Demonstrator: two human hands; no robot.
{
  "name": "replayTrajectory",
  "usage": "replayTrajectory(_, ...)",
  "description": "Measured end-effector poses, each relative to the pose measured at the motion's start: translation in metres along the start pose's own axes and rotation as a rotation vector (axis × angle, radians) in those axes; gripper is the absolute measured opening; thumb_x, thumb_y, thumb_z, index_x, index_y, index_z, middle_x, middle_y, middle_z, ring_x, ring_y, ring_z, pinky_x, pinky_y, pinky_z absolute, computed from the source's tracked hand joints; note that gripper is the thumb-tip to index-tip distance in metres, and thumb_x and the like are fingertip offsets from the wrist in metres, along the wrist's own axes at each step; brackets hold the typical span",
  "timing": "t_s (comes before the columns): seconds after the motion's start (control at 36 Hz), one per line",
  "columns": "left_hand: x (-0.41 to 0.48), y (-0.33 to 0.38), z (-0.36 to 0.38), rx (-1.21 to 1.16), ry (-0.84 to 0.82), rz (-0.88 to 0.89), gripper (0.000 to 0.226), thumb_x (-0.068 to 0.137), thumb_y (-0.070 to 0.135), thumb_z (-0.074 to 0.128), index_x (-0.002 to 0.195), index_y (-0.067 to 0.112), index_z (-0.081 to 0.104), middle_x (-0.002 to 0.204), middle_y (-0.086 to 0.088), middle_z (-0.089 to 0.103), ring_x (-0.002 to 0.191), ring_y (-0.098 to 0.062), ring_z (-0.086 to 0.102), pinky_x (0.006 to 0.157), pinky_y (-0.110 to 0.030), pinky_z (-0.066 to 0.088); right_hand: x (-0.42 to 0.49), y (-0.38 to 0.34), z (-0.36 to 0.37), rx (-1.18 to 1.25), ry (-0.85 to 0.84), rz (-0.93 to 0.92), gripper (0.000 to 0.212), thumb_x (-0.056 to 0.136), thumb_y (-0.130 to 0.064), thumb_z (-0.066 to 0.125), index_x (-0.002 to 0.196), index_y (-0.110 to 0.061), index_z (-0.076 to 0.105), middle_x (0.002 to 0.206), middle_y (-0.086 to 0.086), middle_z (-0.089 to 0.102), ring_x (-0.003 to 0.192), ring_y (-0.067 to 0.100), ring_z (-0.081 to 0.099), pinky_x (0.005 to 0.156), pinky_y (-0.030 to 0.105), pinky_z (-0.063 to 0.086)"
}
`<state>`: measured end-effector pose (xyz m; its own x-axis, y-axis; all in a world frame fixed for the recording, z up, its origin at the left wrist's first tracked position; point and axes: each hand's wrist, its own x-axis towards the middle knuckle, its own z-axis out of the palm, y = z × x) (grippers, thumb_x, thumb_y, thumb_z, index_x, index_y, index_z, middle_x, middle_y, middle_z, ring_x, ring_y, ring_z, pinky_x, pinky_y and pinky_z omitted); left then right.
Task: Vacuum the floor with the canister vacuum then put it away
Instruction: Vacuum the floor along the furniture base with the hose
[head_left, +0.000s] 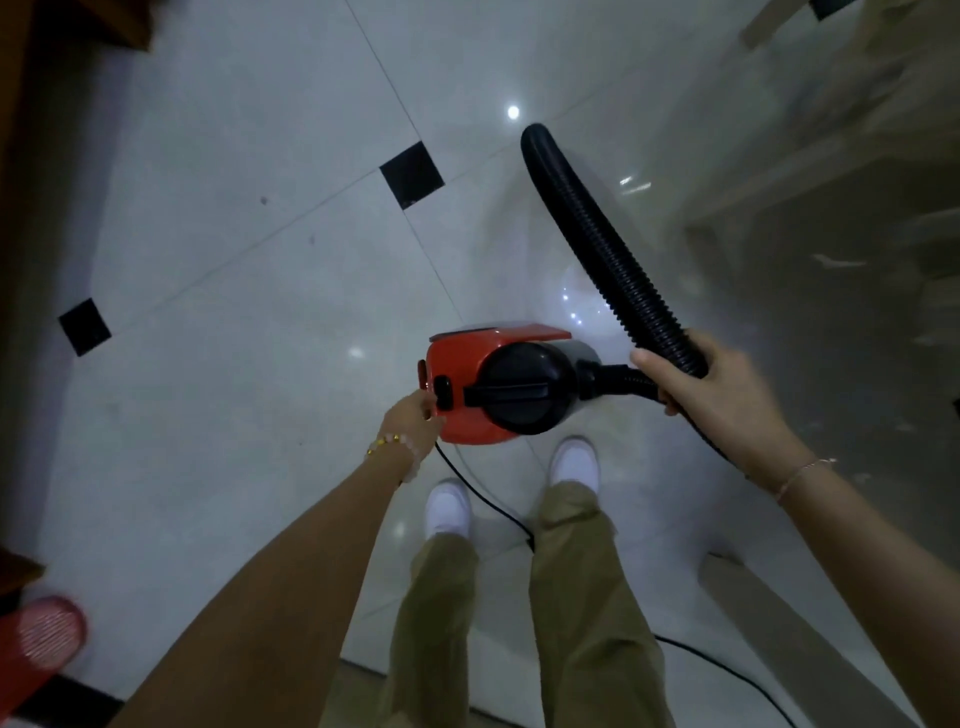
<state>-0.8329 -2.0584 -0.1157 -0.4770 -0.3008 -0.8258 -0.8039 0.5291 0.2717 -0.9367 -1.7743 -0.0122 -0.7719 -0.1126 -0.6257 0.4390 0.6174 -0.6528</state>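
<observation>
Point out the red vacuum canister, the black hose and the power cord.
red vacuum canister (462, 374): head view, on its red shell left of the black dome.
black hose (597, 228): head view, mid ribbed length.
power cord (488, 499): head view, stretch between the shoes.

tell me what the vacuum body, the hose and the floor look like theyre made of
Vacuum body: apparently moulded plastic, glossy red shell with a black round cover; smooth curved surfaces catch a soft sheen.
Hose: looks like flexible ribbed plastic, matte black; close ridges run along its curve.
Floor: probably polished ceramic or stone tile, pale with small black inset squares; grout lines and mirror-like light spots show.
</observation>
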Motion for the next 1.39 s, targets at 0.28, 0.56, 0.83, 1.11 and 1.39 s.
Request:
replayTrajectory(0.28, 0.056, -0.038, 0.042, -0.076, -0.167, 0.171, 0.092, 0.074, 0.022, 0.069, 0.148, 0.018, 0.016, 0.150, -0.009, 0.031, 0.135, -0.025, 0.037, 0.109, -0.044, 0.040, -0.007, 0.027, 0.043, -0.013, 0.157, -0.026, 0.031, 0.078, -0.054, 0.064, 0.097, -0.029, 0.062, 0.077, -0.001, 0.066, 0.062, 0.011, 0.063, 0.061, 0.033, 0.049)
replayTrajectory(0.56, 0.072, -0.048, 0.077, 0.080, -0.234, 0.172, 0.127, 0.074, 0.025, 0.077, 0.143, 0.005, -0.027, 0.156, -0.013, -0.020, 0.147, -0.029, 0.001, 0.119, -0.042, 0.022, -0.008, 0.054, 0.042, 0.013, 0.179, 0.007, 0.018, 0.085, -0.034, 0.066, 0.085, -0.018, 0.059, 0.068, 0.006, 0.060, 0.049, 0.000, 0.055, 0.046, 0.006, 0.040)
replayTrajectory(0.83, 0.088, -0.053, 0.063, -0.019, -0.375, 0.135, 0.131, 0.057, 0.059, 0.076, 0.149, 0.029, -0.012, 0.160, -0.004, 0.006, 0.144, -0.023, 0.022, 0.117, -0.042, 0.028, -0.004, 0.067, 0.059, -0.136, 0.127, 0.074, 0.044, 0.075, -0.058, 0.062, 0.098, -0.020, 0.062, 0.080, 0.007, 0.066, 0.071, 0.027, 0.065, 0.068, 0.049, 0.054)
replayTrajectory(1.11, 0.028, -0.018, 0.051, -0.271, -0.141, 0.120, 0.060, 0.089, 0.016, 0.061, 0.143, 0.013, 0.034, 0.124, -0.006, 0.057, 0.121, -0.022, 0.052, 0.097, -0.023, 0.038, -0.023, 0.048, 0.052, -0.125, 0.151, 0.065, 0.048, 0.073, -0.063, 0.059, 0.097, -0.022, 0.060, 0.079, 0.003, 0.065, 0.072, 0.023, 0.065, 0.066, 0.045, 0.053)
replayTrajectory(1.39, -0.054, 0.117, 0.018, -0.882, -0.500, 0.040, 0.046, 0.094, 0.047, 0.045, 0.124, 0.013, 0.055, 0.122, -0.004, 0.062, 0.114, -0.021, 0.058, 0.098, -0.035, 0.047, -0.078, 0.036, 0.058, -0.040, 0.155, 0.140, 0.031, 0.076, -0.051, 0.068, 0.094, -0.027, 0.061, 0.078, -0.011, 0.067, 0.074, 0.006, 0.062, 0.064, 0.030, 0.049)
